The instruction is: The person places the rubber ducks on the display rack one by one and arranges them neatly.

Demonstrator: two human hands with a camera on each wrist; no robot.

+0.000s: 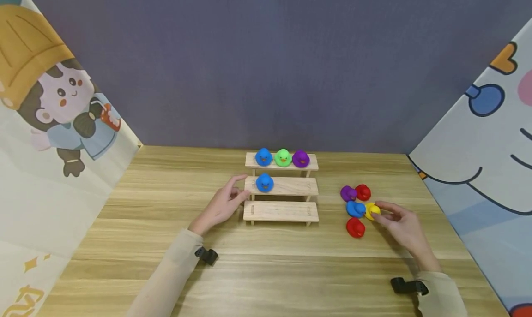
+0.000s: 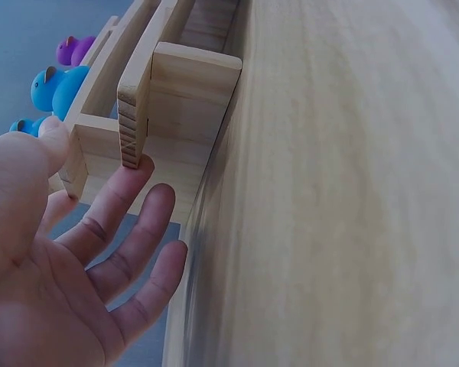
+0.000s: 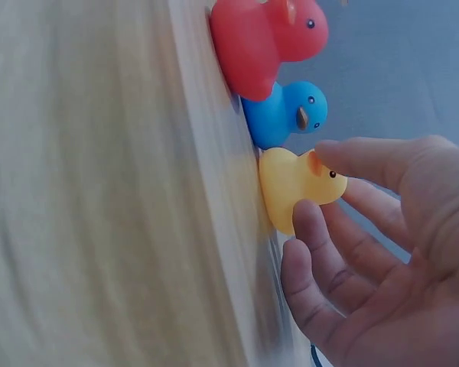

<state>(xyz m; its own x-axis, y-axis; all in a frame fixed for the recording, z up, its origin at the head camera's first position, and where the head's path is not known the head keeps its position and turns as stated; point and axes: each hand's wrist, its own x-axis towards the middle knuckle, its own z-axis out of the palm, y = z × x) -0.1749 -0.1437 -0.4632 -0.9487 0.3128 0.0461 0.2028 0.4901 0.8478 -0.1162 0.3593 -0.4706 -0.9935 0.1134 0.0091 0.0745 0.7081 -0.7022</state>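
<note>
In the head view my right hand (image 1: 401, 227) holds a yellow rubber duck (image 1: 371, 211) on the table, thumb at its beak and fingers round its other side. Next to that duck are a blue duck (image 1: 355, 209), a red duck (image 1: 355, 227), another red duck (image 1: 363, 192) and a purple duck (image 1: 348, 194). My left hand (image 1: 222, 201) is at the left end of a three-step wooden stand (image 1: 280, 211), its fingers loosely spread. In the left wrist view its fingertips (image 2: 141, 170) meet the stand's end.
On the stand's top step sit a blue duck (image 1: 263, 157), a green duck (image 1: 283, 158) and a purple duck (image 1: 301, 158). Another blue duck (image 1: 264, 182) is at the left of the middle step. A dark partition (image 1: 274, 68) rises behind the wooden table (image 1: 266, 271); printed panels flank it.
</note>
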